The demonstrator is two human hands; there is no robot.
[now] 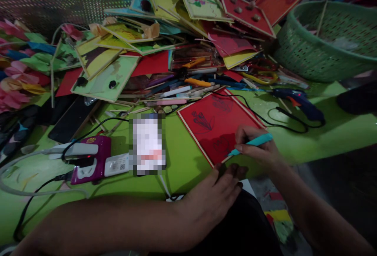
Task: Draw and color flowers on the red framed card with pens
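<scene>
A red card (235, 124) edged with thin wooden sticks lies tilted on the green table, with dark flower drawings on its upper left and lower part. My right hand (259, 146) is closed around a turquoise pen (256, 141), whose tip touches the card's lower part or hovers just over it; I cannot tell which. Along the card's near edge rests my left hand (215, 197), fingers stretched out and holding nothing. A shadow falls over the lowest drawing.
A glue gun (299, 101) with a corded plug lies right of the card. Left are a lit phone (147, 144) and a purple power strip (91, 160) with cables. Behind rise pens, framed cards (203, 2) and a green basket (324, 44).
</scene>
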